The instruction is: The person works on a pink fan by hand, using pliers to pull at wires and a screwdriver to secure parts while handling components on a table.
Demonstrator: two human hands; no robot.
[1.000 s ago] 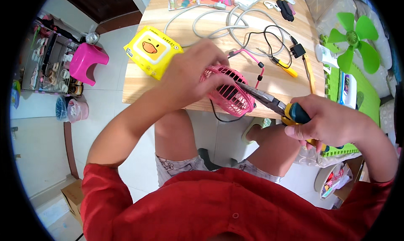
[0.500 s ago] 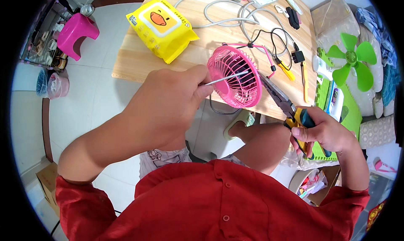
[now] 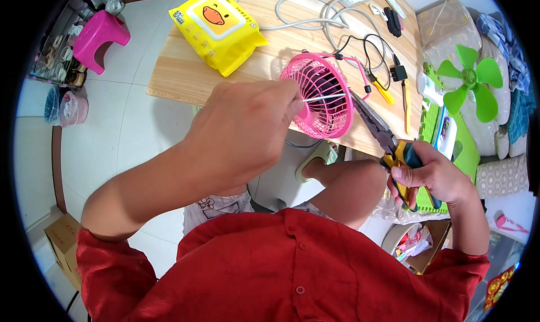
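My left hand (image 3: 253, 119) is closed in a pinch on a thin metal rod (image 3: 326, 98) that runs across the open side of a pink fan cage (image 3: 289, 71). A dark part shows inside the cage; its exact shape is partly hidden by the wires. My right hand (image 3: 427, 173) grips long-nose pliers (image 3: 377, 125) with yellow and dark green handles. Their jaw tips reach the cage's right rim, near the rod's far end; I cannot tell whether they touch. The cage sits at the table's near edge on its pink wire stand (image 3: 360, 68).
On the wooden table (image 3: 174, 68) lie a yellow wipes pack (image 3: 216, 35), a grey cable (image 3: 281, 9), a black cord, a black adapter (image 3: 398, 72) and yellow-handled tools (image 3: 384, 94). A green fan blade (image 3: 469, 77) is at the right. A pink stool (image 3: 101, 37) stands on the floor at left.
My left hand has moved right and slightly up along the rod, so less of it shows. The cage has shifted slightly right and up; the pliers stay nearly in place.
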